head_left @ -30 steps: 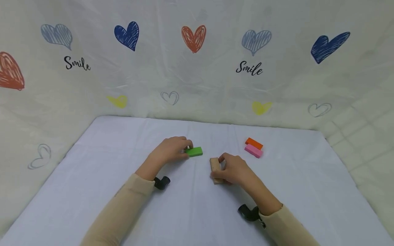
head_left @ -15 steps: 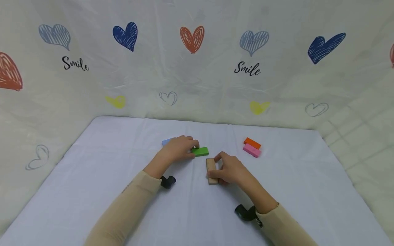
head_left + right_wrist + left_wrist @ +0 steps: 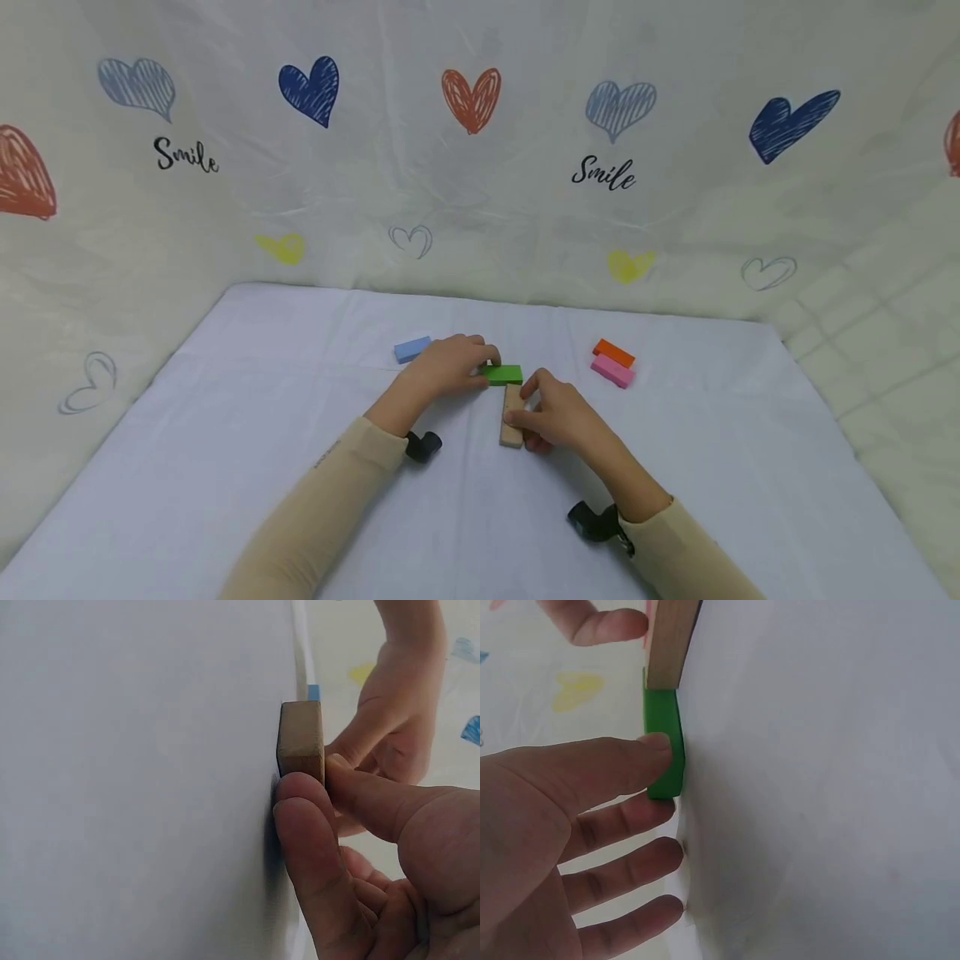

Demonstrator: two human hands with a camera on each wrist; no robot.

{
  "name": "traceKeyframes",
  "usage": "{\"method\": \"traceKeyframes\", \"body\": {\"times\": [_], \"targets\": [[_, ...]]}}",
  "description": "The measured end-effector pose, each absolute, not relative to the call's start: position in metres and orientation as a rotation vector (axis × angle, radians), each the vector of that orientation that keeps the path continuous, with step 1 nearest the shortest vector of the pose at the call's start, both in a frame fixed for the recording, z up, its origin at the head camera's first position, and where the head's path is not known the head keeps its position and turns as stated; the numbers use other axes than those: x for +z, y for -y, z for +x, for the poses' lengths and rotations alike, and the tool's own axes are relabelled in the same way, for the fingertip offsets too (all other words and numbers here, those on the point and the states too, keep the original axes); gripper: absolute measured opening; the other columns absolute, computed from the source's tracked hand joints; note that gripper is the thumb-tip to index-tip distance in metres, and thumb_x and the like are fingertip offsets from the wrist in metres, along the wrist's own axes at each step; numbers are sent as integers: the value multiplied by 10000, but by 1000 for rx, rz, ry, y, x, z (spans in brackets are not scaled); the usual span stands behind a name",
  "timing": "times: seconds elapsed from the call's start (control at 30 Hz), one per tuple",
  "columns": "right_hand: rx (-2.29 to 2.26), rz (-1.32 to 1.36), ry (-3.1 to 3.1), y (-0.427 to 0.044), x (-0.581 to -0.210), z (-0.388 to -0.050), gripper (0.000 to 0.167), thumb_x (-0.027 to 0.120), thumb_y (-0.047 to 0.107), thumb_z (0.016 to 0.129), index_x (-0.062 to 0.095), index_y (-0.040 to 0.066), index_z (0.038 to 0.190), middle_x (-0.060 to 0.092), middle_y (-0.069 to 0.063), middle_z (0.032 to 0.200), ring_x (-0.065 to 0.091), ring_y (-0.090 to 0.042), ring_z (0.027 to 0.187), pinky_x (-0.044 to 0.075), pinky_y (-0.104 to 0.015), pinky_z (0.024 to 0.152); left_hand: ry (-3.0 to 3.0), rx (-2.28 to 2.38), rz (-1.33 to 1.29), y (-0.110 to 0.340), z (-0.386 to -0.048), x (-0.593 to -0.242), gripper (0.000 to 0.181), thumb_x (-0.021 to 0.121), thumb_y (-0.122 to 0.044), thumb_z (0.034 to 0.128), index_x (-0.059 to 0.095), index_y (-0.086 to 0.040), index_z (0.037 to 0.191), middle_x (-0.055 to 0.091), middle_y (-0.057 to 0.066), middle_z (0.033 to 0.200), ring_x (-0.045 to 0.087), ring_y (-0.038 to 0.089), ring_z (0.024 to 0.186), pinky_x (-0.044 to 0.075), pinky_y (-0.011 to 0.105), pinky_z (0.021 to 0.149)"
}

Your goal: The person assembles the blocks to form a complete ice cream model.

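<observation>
My left hand [image 3: 453, 367] pinches a green wooden block [image 3: 505, 375] between thumb and fingers at its left end. In the left wrist view the thumb lies on the side of the green block [image 3: 664, 720], while the other fingers spread below. A plain wooden block [image 3: 512, 417] lies lengthwise, its far end meeting the right part of the green one. My right hand [image 3: 562, 412] holds this plain block from the right. The right wrist view has the thumb on the plain block [image 3: 300, 735] and the curled fingers at its near side.
A light blue block [image 3: 412, 349] lies behind my left hand. Off to the right, an orange block [image 3: 614, 352] and a pink block [image 3: 612, 371] lie side by side. The white-covered table [image 3: 697, 433] ends at a backdrop [image 3: 525, 225] printed with hearts.
My left hand has slid the green block right until it meets the plain block's far end. The plain block has shifted slightly left with my right hand. The blue block has come into view.
</observation>
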State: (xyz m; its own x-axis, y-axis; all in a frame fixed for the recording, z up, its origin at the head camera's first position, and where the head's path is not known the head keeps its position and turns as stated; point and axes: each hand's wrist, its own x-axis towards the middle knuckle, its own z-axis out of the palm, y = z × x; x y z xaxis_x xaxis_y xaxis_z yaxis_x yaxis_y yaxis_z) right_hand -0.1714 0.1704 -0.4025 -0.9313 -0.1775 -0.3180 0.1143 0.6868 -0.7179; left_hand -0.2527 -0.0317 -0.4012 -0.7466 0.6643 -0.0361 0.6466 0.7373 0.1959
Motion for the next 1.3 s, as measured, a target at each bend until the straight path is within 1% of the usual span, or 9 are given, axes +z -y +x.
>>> {"method": "traceKeyframes", "body": {"times": [0.1, 0.2, 0.6, 0.87, 1.03, 1.17, 1.27, 1.3], "targets": [[-1126, -57, -2524, -170, -404, -172, 397, 780, 277, 877, 520, 94, 1114, 683, -53, 680, 654, -201, 560, 565, -320, 576, -2827, 269, 1076, 30, -253, -402, 291, 707, -263, 934, 665, -251, 1222, 641, -48, 1098, 590, 142, 960, 511, 331, 793], [-1152, -88, -2507, -170, -404, -171, 360, 774, 252, 882, 526, 104, 1097, 679, -57, 688, 649, -196, 569, 570, -319, 578, -2832, 271, 1084, 28, -254, -403, 275, 690, -261, 945, 667, -262, 1219, 642, -56, 1094, 590, 140, 967, 506, 322, 797], [-1119, -257, -2469, -172, -403, -174, 294, 762, 197, 893, 555, 101, 1079, 670, -58, 703, 645, -201, 598, 568, -321, 604, -2844, 303, 1071, 29, -255, -409, 265, 664, -259, 964, 670, -284, 1228, 645, -64, 1092, 584, 152, 981, 504, 330, 777], [-1037, -393, -2529, -176, -401, -177, 262, 769, 178, 884, 579, 114, 1053, 659, -23, 739, 635, -191, 624, 548, -317, 604, -2853, 297, 1088, 29, -254, -407, 270, 663, -273, 967, 666, -283, 1237, 644, -61, 1089, 574, 151, 962, 499, 318, 765], [-1043, -464, -2525, -180, -401, -178, 258, 757, 194, 897, 581, 113, 1067, 667, -9, 761, 642, -189, 632, 556, -320, 612, -2864, 283, 1104, 29, -255, -408, 266, 661, -273, 970, 667, -283, 1236, 642, -64, 1078, 565, 143, 947, 494, 306, 753], [-1023, -499, -2554, -186, -397, -179, 243, 727, 221, 924, 587, 129, 1099, 674, -18, 785, 639, -193, 642, 540, -333, 635, -2867, 280, 1114, 29, -255, -409, 257, 660, -271, 971, 669, -283, 1228, 643, -65, 1078, 566, 145, 950, 494, 308, 758], [-969, -501, -2698, -190, -394, -181, 213, 704, 214, 936, 608, 151, 1115, 664, -6, 807, 614, -185, 672, 517, -339, 639, -2859, 278, 1110, 28, -255, -409, 266, 660, -270, 973, 666, -278, 1239, 646, -61, 1094, 568, 150, 959, 499, 315, 774], [-946, -517, -2757, -191, -394, -181, 210, 694, 192, 940, 618, 144, 1130, 663, -9, 837, 614, -187, 710, 525, -347, 654, -2858, 273, 1103, 28, -254, -409, 271, 660, -271, 973, 664, -277, 1245, 647, -61, 1099, 567, 151, 961, 500, 316, 780]]}}
